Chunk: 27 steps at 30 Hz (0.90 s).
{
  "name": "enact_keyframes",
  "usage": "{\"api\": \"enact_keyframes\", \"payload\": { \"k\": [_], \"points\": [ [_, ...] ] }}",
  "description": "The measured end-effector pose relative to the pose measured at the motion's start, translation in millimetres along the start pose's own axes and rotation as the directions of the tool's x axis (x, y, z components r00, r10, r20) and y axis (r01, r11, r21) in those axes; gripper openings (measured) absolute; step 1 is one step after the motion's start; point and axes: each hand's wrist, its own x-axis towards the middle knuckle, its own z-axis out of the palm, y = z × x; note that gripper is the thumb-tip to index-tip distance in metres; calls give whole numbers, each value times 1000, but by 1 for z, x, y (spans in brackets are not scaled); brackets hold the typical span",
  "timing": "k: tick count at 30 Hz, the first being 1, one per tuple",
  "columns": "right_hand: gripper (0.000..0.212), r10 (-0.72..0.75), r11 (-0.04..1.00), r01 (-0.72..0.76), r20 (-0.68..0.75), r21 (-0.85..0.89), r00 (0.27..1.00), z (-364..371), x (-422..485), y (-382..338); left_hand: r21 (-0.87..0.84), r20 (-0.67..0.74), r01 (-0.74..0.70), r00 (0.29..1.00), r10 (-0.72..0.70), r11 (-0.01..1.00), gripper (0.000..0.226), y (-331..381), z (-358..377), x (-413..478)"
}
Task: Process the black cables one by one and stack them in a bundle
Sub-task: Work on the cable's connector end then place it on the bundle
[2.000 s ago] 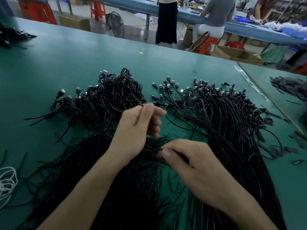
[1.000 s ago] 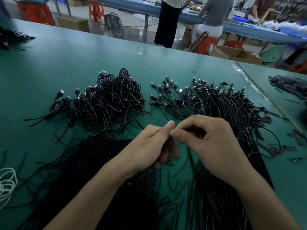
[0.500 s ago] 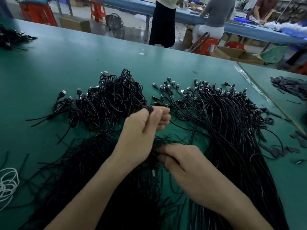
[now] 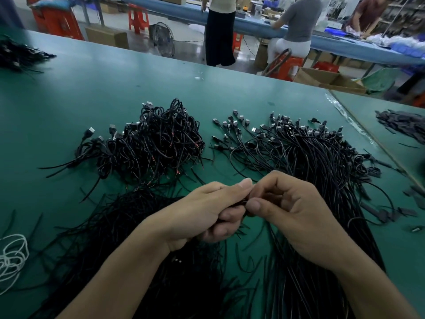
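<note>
A single black cable [image 4: 241,203] sits at the centre of the frame, pinched where the two hands meet. Only a short dark stretch of it shows between the fingertips. The left hand [image 4: 207,210] is curled, thumb and forefinger pressed onto the cable and the other fingers folded under. The right hand [image 4: 292,212] is curled the same way, gripping the cable between thumb and forefinger just beside the left thumb, the two hands touching. Above and left of the hands lies a coiled pile [image 4: 156,143] of thin glossy black cables, looped and tangled, with plugs poking out at its left side and small red wire ends showing. Above and right lies a fanned pile [image 4: 310,157] of straighter cables, with the plugs lined along its upper edge and the lengths running down under the right forearm to the bottom of the frame. A mat of loose black strands [image 4: 128,226] fills the lower left beneath the left forearm. A narrow strip of bare green table [image 4: 115,84] separates the two upper piles, and a broad open stretch runs across the upper left up to the table's far edge, which slants down from upper left to right. A far heap [image 4: 18,56] of dark cables sits in the upper left corner. At the right a seam [image 4: 358,125] divides off another surface carrying dark scraps [image 4: 400,123]. A white cord [image 4: 11,256] lies at the left edge.
</note>
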Motion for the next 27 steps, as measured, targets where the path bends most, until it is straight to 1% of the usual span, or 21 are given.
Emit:
{"api": "enact_keyframes", "payload": {
  "k": [3, 4, 6, 8, 10, 11, 12, 14, 15, 16, 17, 19, 20, 21, 22, 23, 24, 25, 27],
  "points": [
    [12, -9, 995, 13, 46, -94, 999, 2, 2, 0, -9, 18, 59, 998, -59, 998, 60, 0, -4, -3],
    [13, -7, 991, 14, 61, -129, 998, 3, 2, -1, -8, -3, 71, 998, -71, 997, 61, 0, -4, -3],
    [14, -2, 978, 13, 53, -210, 999, 4, 5, -2, 11, -117, 66, 991, -65, 998, 63, -2, -1, 2],
    [14, -35, 958, 36, 10, -284, 999, 7, 7, -2, 61, -278, 20, 961, -2, 998, 63, -5, 3, 9],
    [18, -54, 946, 36, -48, -324, 997, 11, 9, 0, 59, -359, -31, 932, 50, 998, 56, -8, 6, 14],
    [18, -62, 944, 35, -74, -328, 995, 13, 10, 1, -5, -357, -36, 934, 32, 999, 48, -9, 7, 15],
    [17, -69, 944, 34, -95, -328, 993, 16, 11, 1, -98, -325, -17, 946, -16, 995, 43, -9, 7, 15],
    [12, -89, 936, 39, -128, -351, 988, 18, 14, 3, -250, -223, 78, 965, -136, 965, 43, -9, 7, 14],
    [12, -91, 934, 35, -142, -356, 986, 19, 16, 5, -259, -212, 134, 958, -192, 956, 47, -10, 7, 13],
    [14, -80, 944, 23, -162, -329, 984, 19, 17, 8, -222, -240, 171, 945, -224, 960, 51, -12, 7, 13],
    [16, -44, 965, -8, -193, -263, 980, 18, 18, 11, -173, -285, 180, 932, -224, 968, 54, -13, 6, 14],
    [30, 99, 985, -131, -264, -108, 959, 14, 20, 19, -129, -374, 142, 910, -181, 981, 61, -15, 1, 15],
    [37, 172, 972, -208, -279, -107, 945, 11, 20, 26, -144, -419, 108, 894, -159, 984, 63, -15, -2, 15],
    [40, 241, 940, -294, -272, -175, 932, 8, 18, 33, -170, -463, 66, 875, -139, 983, 64, -15, -5, 15],
    [36, 304, 883, -366, -235, -295, 923, 6, 15, 39, -195, -502, 23, 857, -120, 981, 64, -13, -8, 15],
    [26, 360, 802, -400, -176, -444, 916, 4, 12, 47, -216, -535, -18, 839, -103, 976, 64, -12, -10, 15],
    [15, 411, 717, -408, -130, -565, 902, 5, 9, 53, -234, -563, -52, 821, -92, 971, 64, -11, -12, 14],
    [12, 453, 652, -404, -98, -641, 886, 7, 6, 57, -243, -587, -77, 805, -83, 967, 63, -11, -13, 14],
    [16, 492, 600, -405, -81, -690, 867, 12, 1, 61, -234, -628, -100, 774, -72, 967, 63, -11, -14, 15]
  ]
}}
